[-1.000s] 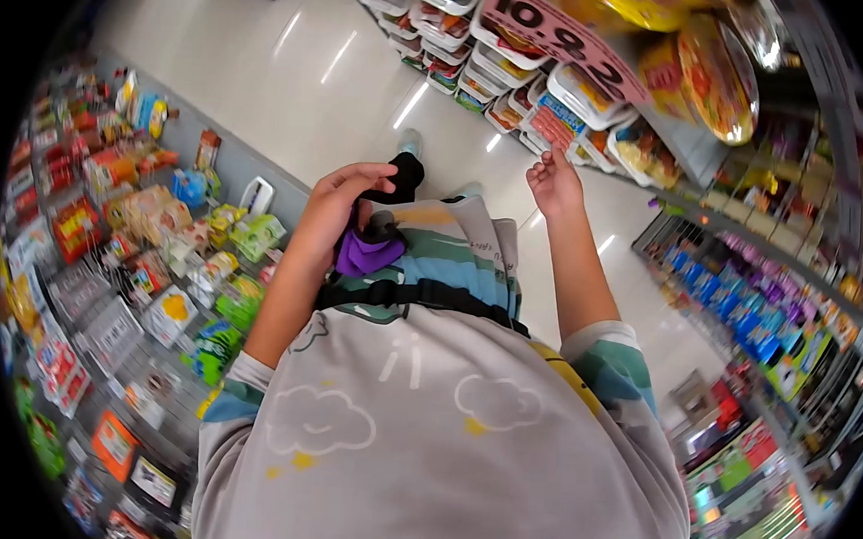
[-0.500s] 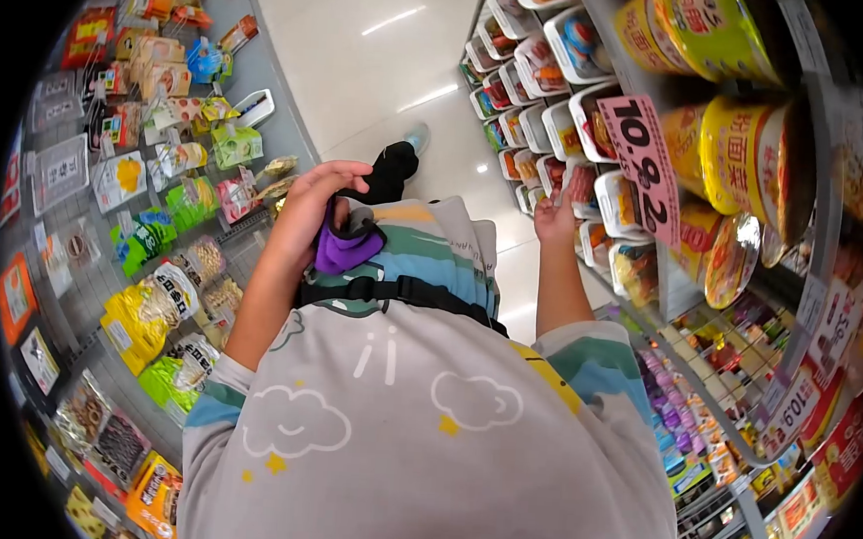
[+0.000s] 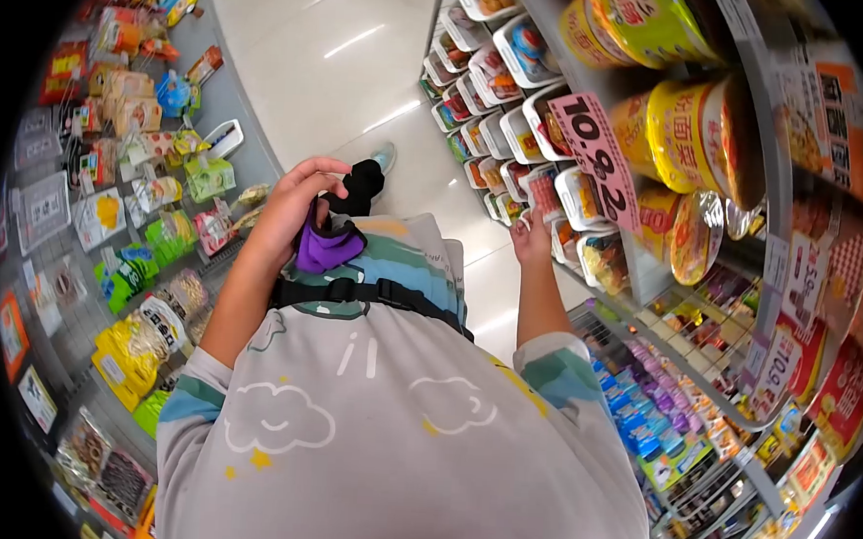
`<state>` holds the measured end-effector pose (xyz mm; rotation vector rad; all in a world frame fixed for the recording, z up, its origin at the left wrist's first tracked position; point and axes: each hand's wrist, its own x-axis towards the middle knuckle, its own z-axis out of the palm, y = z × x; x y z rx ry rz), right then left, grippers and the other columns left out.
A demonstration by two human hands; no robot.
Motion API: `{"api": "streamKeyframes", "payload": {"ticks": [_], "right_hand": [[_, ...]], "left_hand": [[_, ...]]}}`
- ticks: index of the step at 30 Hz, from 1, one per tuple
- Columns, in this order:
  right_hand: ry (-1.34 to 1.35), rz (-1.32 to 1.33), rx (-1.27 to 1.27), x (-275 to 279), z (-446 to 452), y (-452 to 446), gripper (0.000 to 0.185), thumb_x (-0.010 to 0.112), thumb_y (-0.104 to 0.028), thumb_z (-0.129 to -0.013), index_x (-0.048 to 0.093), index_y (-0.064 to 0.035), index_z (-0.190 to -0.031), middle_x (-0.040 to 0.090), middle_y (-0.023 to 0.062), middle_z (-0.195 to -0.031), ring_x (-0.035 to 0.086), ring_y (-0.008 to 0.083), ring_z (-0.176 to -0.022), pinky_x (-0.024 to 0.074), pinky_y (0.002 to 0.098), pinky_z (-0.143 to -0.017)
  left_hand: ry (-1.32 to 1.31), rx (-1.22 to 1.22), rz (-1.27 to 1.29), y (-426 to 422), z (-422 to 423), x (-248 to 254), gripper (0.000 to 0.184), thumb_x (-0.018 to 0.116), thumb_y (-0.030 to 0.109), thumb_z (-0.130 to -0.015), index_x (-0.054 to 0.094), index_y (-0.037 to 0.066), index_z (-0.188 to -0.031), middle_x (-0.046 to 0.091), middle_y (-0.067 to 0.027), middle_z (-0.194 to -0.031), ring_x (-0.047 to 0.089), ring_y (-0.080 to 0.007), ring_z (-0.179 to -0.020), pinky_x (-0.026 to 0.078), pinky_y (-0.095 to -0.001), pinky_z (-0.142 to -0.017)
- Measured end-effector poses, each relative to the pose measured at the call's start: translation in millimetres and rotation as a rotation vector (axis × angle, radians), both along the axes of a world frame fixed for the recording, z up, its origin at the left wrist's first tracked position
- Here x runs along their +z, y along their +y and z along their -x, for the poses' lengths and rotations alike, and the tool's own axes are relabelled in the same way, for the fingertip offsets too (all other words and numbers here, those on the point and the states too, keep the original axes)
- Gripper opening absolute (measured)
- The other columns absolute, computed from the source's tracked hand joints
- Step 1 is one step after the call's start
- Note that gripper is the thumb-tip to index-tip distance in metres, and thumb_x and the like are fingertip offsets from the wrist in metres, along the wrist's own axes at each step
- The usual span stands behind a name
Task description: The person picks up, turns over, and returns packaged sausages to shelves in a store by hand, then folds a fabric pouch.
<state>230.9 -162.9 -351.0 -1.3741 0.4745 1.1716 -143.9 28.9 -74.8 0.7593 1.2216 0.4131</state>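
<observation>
My left hand, at left centre, has its fingers curled round the black-edged top of a purple cloth pouch, which hangs against my clothes; the part inside the palm is hidden. To the right, my right hand is raised beside the shelf, its fingertips pinched at the lower end of a small pink and red packet. Behind that packet are white trays of packaged food. A pink price sign stands just right of them.
Instant noodle tubs fill the shelf at upper right, whose edge juts close to my right arm. Hanging snack bags line a grey rack on the left. Between them runs the tiled floor, with a foot on it. Blue packs sit lower right.
Over the last second the view has turned and the shelves have shifted round me. The noodle tubs and sign now sit closer to my right hand. Both hands keep much the same pose.
</observation>
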Motion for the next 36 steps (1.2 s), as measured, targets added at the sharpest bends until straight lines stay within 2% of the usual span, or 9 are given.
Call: {"api": "streamKeyframes", "payload": {"ticks": [8, 10, 17, 18, 24, 28, 31, 34, 36], "right_hand": [[0.029, -0.096, -0.242, -20.5, 4.3, 11.3, 0.020, 0.065, -0.028, -0.095, 0.052, -0.0170, -0.104, 0.052, -0.0003, -0.087, 0.051, 0.0159, -0.077, 0.0473, 0.0355, -0.072], [0.058, -0.118, -0.383, -26.1, 1.7, 13.5, 0.017, 0.061, -0.026, -0.097, 0.050, -0.0131, -0.100, 0.052, -0.0005, -0.084, 0.053, 0.0161, -0.075, 0.0484, 0.0354, -0.071], [-0.066, 0.124, -0.286, -13.8, -6.1, 43.0, 0.013, 0.059, -0.021, -0.098, 0.048, -0.0161, -0.103, 0.050, 0.0013, -0.084, 0.051, 0.0156, -0.066, 0.0499, 0.0327, -0.062], [-0.056, 0.045, -0.243, -19.0, -9.4, 41.7, 0.026, 0.065, -0.019, -0.093, 0.044, -0.0248, -0.108, 0.047, -0.0024, -0.079, 0.044, 0.0121, -0.065, 0.0437, 0.0342, -0.068], [-0.098, 0.014, -0.238, -25.6, -33.4, 52.2, 0.011, 0.060, -0.023, -0.097, 0.053, -0.0152, -0.096, 0.047, 0.0002, -0.079, 0.044, 0.0136, -0.059, 0.0470, 0.0298, -0.058], [-0.009, 0.006, -0.352, -39.8, -35.4, 52.6, 0.014, 0.063, -0.028, -0.095, 0.057, -0.0154, -0.094, 0.043, -0.0023, -0.071, 0.041, 0.0129, -0.058, 0.0421, 0.0284, -0.059], [-0.008, -0.018, -0.318, -30.3, -29.2, 51.3, 0.015, 0.060, -0.026, -0.095, 0.053, -0.0137, -0.089, 0.045, -0.0007, -0.079, 0.042, 0.0128, -0.066, 0.0427, 0.0285, -0.063], [0.044, -0.070, -0.329, -20.9, -27.8, 47.7, 0.017, 0.061, -0.027, -0.093, 0.060, -0.0164, -0.106, 0.043, -0.0013, -0.084, 0.042, 0.0126, -0.068, 0.0431, 0.0278, -0.064], [0.075, -0.107, -0.350, -9.5, -24.3, 42.5, 0.030, 0.062, -0.027, -0.091, 0.064, -0.0211, -0.120, 0.039, -0.0021, -0.084, 0.040, 0.0114, -0.069, 0.0422, 0.0259, -0.064]], "left_hand": [[0.027, -0.171, 0.015, 14.6, -20.5, -6.6, 0.022, 0.051, 0.014, -0.093, 0.064, 0.006, -0.108, 0.061, -0.0025, -0.086, 0.048, -0.0042, -0.063, 0.036, -0.0189, -0.052], [0.042, -0.174, 0.006, 16.0, -25.1, -11.8, 0.022, 0.052, 0.015, -0.092, 0.063, 0.006, -0.109, 0.062, -0.0016, -0.082, 0.041, -0.0053, -0.049, 0.031, -0.0194, -0.046], [0.051, -0.193, 0.027, 26.3, -31.6, -14.2, 0.021, 0.052, 0.014, -0.092, 0.063, 0.007, -0.108, 0.063, -0.0010, -0.082, 0.042, -0.0055, -0.048, 0.031, -0.0197, -0.046], [0.053, -0.190, 0.031, 26.7, -31.8, -14.4, 0.021, 0.052, 0.014, -0.092, 0.064, 0.007, -0.108, 0.062, -0.0011, -0.082, 0.042, -0.0055, -0.048, 0.031, -0.0197, -0.046], [0.043, -0.154, 0.053, 28.5, -27.3, -16.0, 0.021, 0.052, 0.014, -0.092, 0.063, 0.006, -0.107, 0.062, -0.0014, -0.082, 0.042, -0.0057, -0.048, 0.031, -0.0196, -0.046], [0.016, -0.108, 0.059, 27.5, -22.5, -19.3, 0.021, 0.052, 0.014, -0.092, 0.063, 0.006, -0.107, 0.062, -0.0021, -0.083, 0.042, -0.0058, -0.048, 0.031, -0.0195, -0.046], [0.009, -0.072, 0.050, 26.7, -20.0, -14.9, 0.021, 0.052, 0.015, -0.092, 0.063, 0.006, -0.107, 0.062, -0.0022, -0.083, 0.041, -0.0058, -0.048, 0.031, -0.0195, -0.046], [-0.009, -0.081, 0.060, 27.1, -17.6, -12.1, 0.022, 0.049, 0.014, -0.094, 0.064, 0.005, -0.106, 0.061, -0.0020, -0.085, 0.046, -0.0044, -0.061, 0.035, -0.0182, -0.052], [-0.010, -0.063, 0.058, 25.0, -18.6, -14.3, 0.021, 0.051, 0.015, -0.093, 0.064, 0.005, -0.107, 0.061, -0.0022, -0.084, 0.043, -0.0052, -0.055, 0.033, -0.0189, -0.049]]}}
